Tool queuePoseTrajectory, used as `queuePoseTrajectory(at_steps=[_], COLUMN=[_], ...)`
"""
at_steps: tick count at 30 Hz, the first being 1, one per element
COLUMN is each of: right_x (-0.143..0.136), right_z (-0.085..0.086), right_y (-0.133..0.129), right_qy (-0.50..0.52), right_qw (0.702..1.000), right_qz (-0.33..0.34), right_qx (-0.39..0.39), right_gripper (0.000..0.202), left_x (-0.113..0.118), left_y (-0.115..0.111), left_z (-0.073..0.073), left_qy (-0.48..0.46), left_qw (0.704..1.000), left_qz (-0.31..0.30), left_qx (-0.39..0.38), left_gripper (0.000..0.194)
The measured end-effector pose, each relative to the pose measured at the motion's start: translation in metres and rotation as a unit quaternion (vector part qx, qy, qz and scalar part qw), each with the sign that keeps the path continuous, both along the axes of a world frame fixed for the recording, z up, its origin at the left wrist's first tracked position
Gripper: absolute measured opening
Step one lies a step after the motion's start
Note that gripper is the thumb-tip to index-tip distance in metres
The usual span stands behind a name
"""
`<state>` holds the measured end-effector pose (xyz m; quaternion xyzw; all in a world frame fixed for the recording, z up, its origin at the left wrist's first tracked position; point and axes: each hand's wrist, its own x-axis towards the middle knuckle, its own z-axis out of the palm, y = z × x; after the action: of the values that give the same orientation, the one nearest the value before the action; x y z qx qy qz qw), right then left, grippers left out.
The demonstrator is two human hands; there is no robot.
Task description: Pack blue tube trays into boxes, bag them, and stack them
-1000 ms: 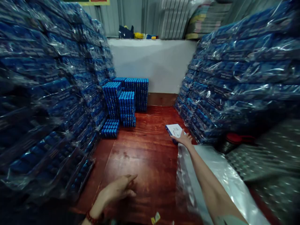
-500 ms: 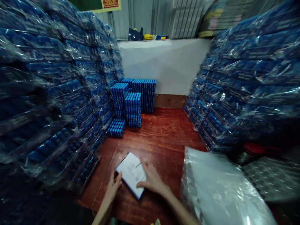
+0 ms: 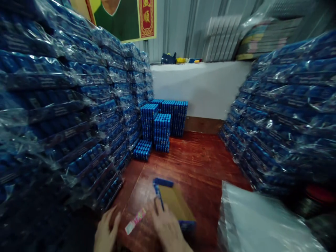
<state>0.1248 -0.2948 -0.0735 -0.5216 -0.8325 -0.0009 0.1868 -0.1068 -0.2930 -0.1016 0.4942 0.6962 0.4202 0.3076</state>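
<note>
A shallow tray (image 3: 176, 203), brown inside with blue edges, lies on the red-brown wooden table (image 3: 194, 154). My right hand (image 3: 166, 222) is at its left edge, blurred, with the fingers bent; a thin dark item shows by the fingers, and the hold is unclear. Left of it, a small pink and white strip (image 3: 135, 221) rests on the wood. Further left, my left hand (image 3: 107, 227) has its thumb and fingers apart and holds nothing.
Plastic-wrapped stacks of blue cylinders rise at left (image 3: 91, 84) and right (image 3: 278, 115). Unwrapped blue blocks (image 3: 162, 129) stand towards the white board (image 3: 202, 87). A clear plastic sheet stack (image 3: 257, 217) and a red-lidded jar (image 3: 319, 196) are at the right.
The white-faced flat item is no longer seen between the hands; a brown-inside tray and a pink strip now show. My left hand has moved left and down, away from it. The view has tilted up.
</note>
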Motion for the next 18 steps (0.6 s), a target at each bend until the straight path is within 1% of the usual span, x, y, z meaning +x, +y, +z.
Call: queuePoseTrajectory(at_steps=[1,2,4,5,6,7,9,11,13,15,17,18], right_x=[0.007,0.011,0.012,0.010,0.008,0.007,0.011,0.023,0.043,0.064,0.079,0.084], right_z=[-0.007,-0.016,-0.036,-0.044,-0.048,-0.048,-0.041,-0.030,-0.027,-0.033,-0.046,-0.053], right_y=[0.008,0.014,0.016,0.014,0.010,0.008,0.007,0.012,0.021,0.026,0.025,0.023], right_qy=[-0.022,-0.036,-0.046,-0.042,-0.033,-0.020,0.009,0.019,0.016,0.015,0.020,0.023], right_qw=[0.999,0.998,0.995,0.994,0.995,0.996,0.997,0.996,0.987,0.975,0.963,0.958], right_qz=[-0.028,-0.048,-0.063,-0.059,-0.050,-0.038,-0.038,-0.084,-0.158,-0.223,-0.270,-0.284], right_qx=[-0.011,-0.029,-0.065,-0.077,-0.082,-0.082,-0.065,-0.037,-0.008,0.008,0.009,0.006], right_gripper=[0.067,0.069,0.072,0.073,0.072,0.069,0.059,0.051,0.048,0.048,0.049,0.049], left_x=[0.012,0.025,0.051,0.063,0.074,0.082,0.095,0.102,0.105,0.107,0.108,0.109], left_y=[0.016,0.037,0.088,0.116,0.144,0.171,0.214,0.241,0.256,0.266,0.276,0.281], left_z=[0.005,0.012,0.027,0.034,0.041,0.046,0.049,0.041,0.025,0.005,-0.012,-0.019], left_qy=[0.038,0.077,0.125,0.147,0.167,0.186,0.209,0.212,0.208,0.211,0.211,0.207], left_qw=[0.998,0.994,0.982,0.980,0.981,0.980,0.977,0.976,0.977,0.975,0.971,0.970], left_qz=[-0.020,-0.054,-0.091,-0.088,-0.074,-0.062,-0.033,0.000,0.035,0.070,0.095,0.105], left_qx=[0.035,0.062,0.106,0.100,0.071,0.031,-0.024,-0.043,-0.027,0.012,0.059,0.077], left_gripper=[0.048,0.052,0.059,0.065,0.073,0.082,0.096,0.104,0.106,0.108,0.110,0.112])
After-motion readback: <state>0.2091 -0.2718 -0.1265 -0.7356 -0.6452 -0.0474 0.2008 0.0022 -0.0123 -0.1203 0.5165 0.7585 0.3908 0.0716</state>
